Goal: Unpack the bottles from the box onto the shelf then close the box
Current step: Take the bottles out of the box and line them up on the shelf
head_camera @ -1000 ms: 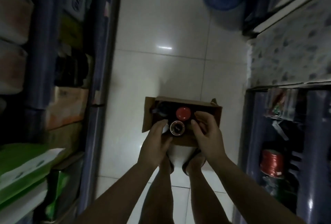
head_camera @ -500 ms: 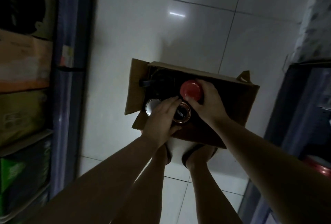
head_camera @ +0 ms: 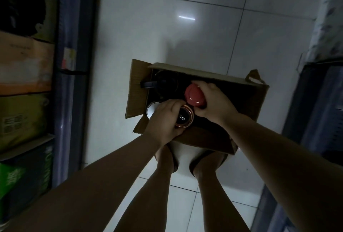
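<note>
Cardboard walls of the box (head_camera: 258,98) stood open on the tiled floor, bottles upright inside. The left hand (head_camera: 163,120) wrapped the copper-rimmed bottle (head_camera: 185,118); the right hand (head_camera: 213,101) gripped the red cap (head_camera: 194,95). Both would best lift straight up, clear of the flaps, without knocking the white-capped bottle (head_camera: 152,108).

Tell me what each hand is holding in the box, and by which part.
Right hand grips the red-capped bottle around its cap. Left hand clasps the copper-rimmed bottle at its top.
</note>
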